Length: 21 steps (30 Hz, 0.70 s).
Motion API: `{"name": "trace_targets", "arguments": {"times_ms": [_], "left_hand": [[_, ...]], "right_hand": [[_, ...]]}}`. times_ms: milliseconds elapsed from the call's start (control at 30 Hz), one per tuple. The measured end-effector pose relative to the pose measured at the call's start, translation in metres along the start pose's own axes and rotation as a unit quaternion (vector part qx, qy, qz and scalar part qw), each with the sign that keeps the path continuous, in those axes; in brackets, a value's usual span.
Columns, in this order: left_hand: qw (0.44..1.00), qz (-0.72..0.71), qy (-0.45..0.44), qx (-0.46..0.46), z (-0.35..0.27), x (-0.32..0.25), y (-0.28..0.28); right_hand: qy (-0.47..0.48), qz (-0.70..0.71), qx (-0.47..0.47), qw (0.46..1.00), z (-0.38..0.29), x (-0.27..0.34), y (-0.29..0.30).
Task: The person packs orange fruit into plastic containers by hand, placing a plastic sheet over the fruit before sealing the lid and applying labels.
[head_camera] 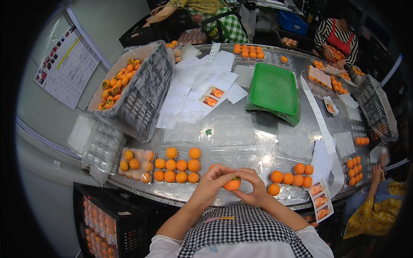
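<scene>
Between my two hands is an orange persimmon (232,184) with its green calyx turned up. My left hand (211,182) grips its left side, and the fingers of my right hand (254,185) close around its top and right. Behind my hands lies a clear plastic clamshell tray (222,157), partly covered by them; a bit of orange fruit shows beside my left fingers. Left of it, another clamshell holds several persimmons (181,165) in its cups. To the right, a partly filled clamshell (290,193) carries several more, with bare cups in front.
A plastic-lined crate (142,93) of persimmons stands at left, above stacked empty clamshells (102,145). Green trays (274,88) sit mid-table near white paper sheets (190,80) and printed labels (320,200). Co-workers are at the far side and right. Black crates (129,209) stand below left.
</scene>
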<state>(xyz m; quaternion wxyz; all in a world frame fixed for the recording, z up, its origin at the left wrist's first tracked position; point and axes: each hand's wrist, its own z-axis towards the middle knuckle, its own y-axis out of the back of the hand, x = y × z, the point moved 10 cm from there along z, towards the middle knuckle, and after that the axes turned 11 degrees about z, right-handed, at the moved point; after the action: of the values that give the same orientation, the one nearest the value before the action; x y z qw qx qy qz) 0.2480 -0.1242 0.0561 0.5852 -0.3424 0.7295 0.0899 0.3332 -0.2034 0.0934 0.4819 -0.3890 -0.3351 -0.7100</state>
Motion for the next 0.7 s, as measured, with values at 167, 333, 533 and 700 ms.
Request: {"name": "trace_targets", "arguments": {"times_ms": [167, 333, 533, 700], "left_hand": [[0.999, -0.012, 0.021, -0.021, -0.001, 0.001, 0.003], [1.000, 0.000, 0.010, -0.025, 0.002, 0.005, 0.006], [0.991, 0.112, -0.036, -0.061, -0.001, -0.004, 0.003], [0.985, 0.152, -0.056, -0.056, -0.004, -0.010, -0.003]], "right_hand": [[0.013, -0.004, -0.012, 1.000, 0.000, -0.003, 0.003], [0.001, -0.009, -0.021, 1.000, 0.000, -0.005, 0.005], [-0.017, 0.001, -0.036, 0.999, 0.000, -0.010, 0.009], [0.012, -0.041, -0.029, 0.999, 0.002, -0.002, 0.009]]}}
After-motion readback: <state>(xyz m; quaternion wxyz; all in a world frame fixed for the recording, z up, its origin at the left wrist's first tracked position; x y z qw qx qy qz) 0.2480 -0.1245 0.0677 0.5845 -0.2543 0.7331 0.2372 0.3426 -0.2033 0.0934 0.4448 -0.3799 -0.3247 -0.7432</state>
